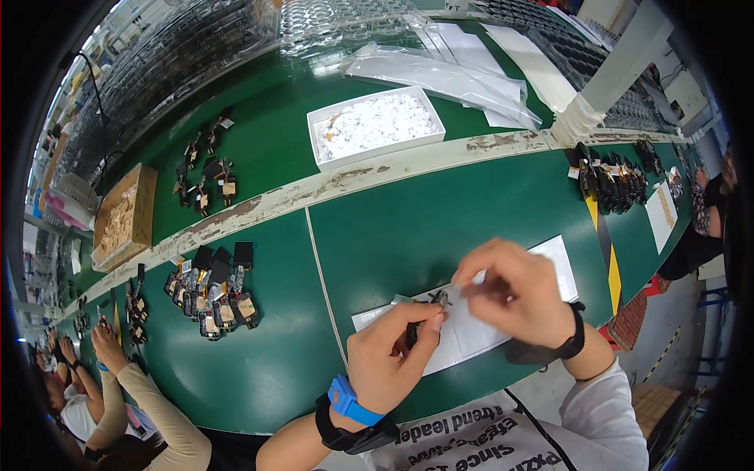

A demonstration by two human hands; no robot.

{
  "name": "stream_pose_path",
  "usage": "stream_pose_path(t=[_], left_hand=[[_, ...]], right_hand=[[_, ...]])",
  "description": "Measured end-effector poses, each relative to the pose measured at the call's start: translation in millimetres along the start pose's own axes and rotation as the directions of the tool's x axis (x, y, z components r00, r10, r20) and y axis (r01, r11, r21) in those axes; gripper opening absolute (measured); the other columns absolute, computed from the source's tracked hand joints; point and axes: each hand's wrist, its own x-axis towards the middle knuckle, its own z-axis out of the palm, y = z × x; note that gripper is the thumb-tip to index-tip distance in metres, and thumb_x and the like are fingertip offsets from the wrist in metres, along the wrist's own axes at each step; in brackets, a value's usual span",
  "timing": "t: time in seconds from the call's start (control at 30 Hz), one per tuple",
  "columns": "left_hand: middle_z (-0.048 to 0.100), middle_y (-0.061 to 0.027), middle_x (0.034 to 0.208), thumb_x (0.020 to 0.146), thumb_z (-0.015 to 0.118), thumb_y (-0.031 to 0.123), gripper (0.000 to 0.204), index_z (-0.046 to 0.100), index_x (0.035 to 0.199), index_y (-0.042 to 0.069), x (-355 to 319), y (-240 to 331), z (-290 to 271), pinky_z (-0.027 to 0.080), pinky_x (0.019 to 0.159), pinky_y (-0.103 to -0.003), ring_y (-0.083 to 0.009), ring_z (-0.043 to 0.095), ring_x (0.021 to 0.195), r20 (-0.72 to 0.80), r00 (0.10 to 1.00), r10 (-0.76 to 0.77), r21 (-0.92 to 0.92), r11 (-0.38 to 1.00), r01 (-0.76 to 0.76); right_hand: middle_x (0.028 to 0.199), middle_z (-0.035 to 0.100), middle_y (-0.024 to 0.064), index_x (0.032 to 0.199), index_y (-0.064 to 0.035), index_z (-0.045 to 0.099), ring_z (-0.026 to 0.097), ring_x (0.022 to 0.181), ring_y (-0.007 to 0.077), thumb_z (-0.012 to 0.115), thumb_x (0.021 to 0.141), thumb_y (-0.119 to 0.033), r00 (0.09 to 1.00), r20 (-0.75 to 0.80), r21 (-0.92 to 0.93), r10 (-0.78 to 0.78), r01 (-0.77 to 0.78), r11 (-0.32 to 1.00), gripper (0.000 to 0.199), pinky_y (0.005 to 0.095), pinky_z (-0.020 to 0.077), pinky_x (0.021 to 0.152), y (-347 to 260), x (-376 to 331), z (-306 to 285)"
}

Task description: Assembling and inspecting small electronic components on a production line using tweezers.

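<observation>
My left hand [397,345] is closed, thumb and fingertips pinching a small black electronic assembly [441,297]. Much of that assembly is hidden behind the fingers. Just to its right, my right hand [514,294] hovers with curled fingers, thumb and forefinger close together. Motion blurs these fingertips, and whatever they may hold is too small to make out. Beneath both hands lies a white sheet [559,255] on the green table [377,224]. A blue wrist strap [351,401] circles my left wrist; a dark band [577,330] is on my right.
Left of me lies a cluster of black electronic assemblies [210,290]; another group [613,182] sits at the far right. Beyond a worn white ledge [275,195] stand a white box of small white pieces [318,141] and a wooden box [145,206]. A co-worker's hand [108,348] works at left.
</observation>
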Motion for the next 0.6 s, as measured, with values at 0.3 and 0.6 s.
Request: stream_pose_path(t=[0.3,0.6], left_hand=[[0.065,-0.0089,0.093,0.092,0.054,0.009,0.012,0.053,0.102,0.003,0,-11,-1,0.041,0.043,-0.018,-0.0113,0.063,0.085,0.103,0.986,-0.128,-0.233,0.961,0.149],[0.065,-0.0093,0.097,0.092,0.053,0.008,0.017,0.049,0.108,0.004,0,-8,-3,0.042,0.046,-0.017,-0.0057,0.059,0.078,0.187,0.973,-0.137,-0.252,0.95,0.183]], right_hand=[[0.063,0.055,0.0076,0.078,-0.001,0.06,0.048,0.048,0.0178,0.067,0.076,-0.01,0.963,0.251,-0.278,0.098,-0.025,0.96,0.011,0.0294,0.0371,0.046,27,6,-38],[0.082,0.063,0.002,0.08,-0.0006,0.06,0.04,0.052,0.0027,0.07,0.075,-0.003,0.943,0.25,0.166,0.219,-0.264,0.95,0.012,0.0193,0.0284,0.044,10,13,-21]])
